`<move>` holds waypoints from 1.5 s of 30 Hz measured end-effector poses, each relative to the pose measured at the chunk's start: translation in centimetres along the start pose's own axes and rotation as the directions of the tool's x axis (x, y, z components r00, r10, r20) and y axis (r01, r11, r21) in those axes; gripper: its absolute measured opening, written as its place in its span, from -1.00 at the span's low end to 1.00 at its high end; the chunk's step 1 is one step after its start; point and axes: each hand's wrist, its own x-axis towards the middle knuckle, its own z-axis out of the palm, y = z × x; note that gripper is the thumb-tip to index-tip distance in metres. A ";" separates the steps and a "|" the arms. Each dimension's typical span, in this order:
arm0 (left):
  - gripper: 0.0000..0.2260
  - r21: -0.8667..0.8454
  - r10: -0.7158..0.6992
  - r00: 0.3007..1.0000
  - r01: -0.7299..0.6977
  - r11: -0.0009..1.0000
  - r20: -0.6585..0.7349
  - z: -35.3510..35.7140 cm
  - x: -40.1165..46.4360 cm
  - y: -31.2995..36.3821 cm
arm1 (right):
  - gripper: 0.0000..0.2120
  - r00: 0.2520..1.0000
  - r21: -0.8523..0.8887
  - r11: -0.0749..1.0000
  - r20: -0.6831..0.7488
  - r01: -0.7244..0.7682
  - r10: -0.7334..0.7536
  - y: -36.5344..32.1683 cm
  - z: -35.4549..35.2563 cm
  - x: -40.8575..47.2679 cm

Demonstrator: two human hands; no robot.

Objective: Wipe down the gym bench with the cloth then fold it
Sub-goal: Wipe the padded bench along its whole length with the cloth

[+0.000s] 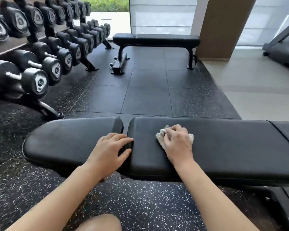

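Gripping the bunched white cloth, the right hand presses it onto the black worktop. Beside it, the left hand rests with relaxed fingers across the gap between the 2 pads.

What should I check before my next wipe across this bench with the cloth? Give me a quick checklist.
1. Cloth in grip: ok, right hand is curled around it.
2. Cloth touching bench: ok, pressed on the long pad.
3. Left hand steadying: ok, resting at the gap between the pads.
4. Path to the right: ok, nothing lies on the pad.
5. Seat pad wiped: cannot tell.
6. Cloth folded: not ok, bunched.
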 end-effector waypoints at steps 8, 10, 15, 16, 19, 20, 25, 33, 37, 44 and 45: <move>-0.61 0.000 -0.163 0.983 0.163 0.987 -0.083 -5.7 -5.8 -12.9 | -0.88 0.993 0.017 0.999 0.112 0.039 -0.041 -18.3 6.5 -3.5; -0.60 -0.029 -0.202 0.974 0.200 0.979 -0.101 -6.1 -6.9 -14.9 | -0.88 0.996 0.053 0.998 0.090 -0.019 0.015 -18.7 6.8 -3.8; -0.56 -0.079 -0.219 0.963 0.209 0.975 -0.157 -5.1 -7.1 -14.8 | -0.90 0.982 0.193 0.976 0.140 0.096 -0.124 -16.0 4.5 -3.8; -0.56 -0.086 -0.223 0.960 0.211 0.974 -0.167 -4.8 -6.8 -14.3 | -0.90 0.984 0.220 0.969 0.107 0.116 -0.142 -15.4 3.8 -3.8; -0.57 -0.096 -0.213 0.962 0.198 0.975 -0.174 -4.1 -5.9 -12.5 | -0.90 0.989 0.271 0.953 0.015 0.139 -0.149 -13.2 2.1 -3.8; -0.58 -0.093 -0.212 0.962 0.198 0.976 -0.171 -3.9 -5.6 -12.0 | -0.90 0.990 0.285 0.950 0.014 0.129 -0.138 -12.6 1.7 -3.7; -0.72 -0.099 -0.297 0.952 0.290 0.952 -0.076 -4.8 -4.6 -8.6 | -0.91 0.992 0.359 0.933 0.115 0.014 -0.059 -10.0 -0.5 -3.8; -0.76 -0.155 -0.317 0.948 0.314 0.937 0.003 -13.2 -3.9 1.6 | -0.77 0.975 0.428 0.901 0.220 -0.073 -0.026 -9.3 -13.5 -1.9; -0.76 -0.187 -0.305 0.952 0.294 0.937 -0.031 -21.7 -2.7 7.0 | -0.93 0.970 0.439 0.892 0.241 -0.109 -0.001 -11.1 -22.3 0.7; -0.75 -0.182 -0.268 0.963 0.260 0.948 -0.023 -38.7 -1.2 14.6 | -0.94 0.982 0.463 0.882 0.191 -0.087 -0.003 -18.1 -39.0 5.3; -0.74 -0.190 -0.259 0.965 0.250 0.949 -0.025 -41.2 -1.1 15.7 | -0.94 0.983 0.468 0.880 0.181 -0.083 -0.004 -19.1 -41.4 5.9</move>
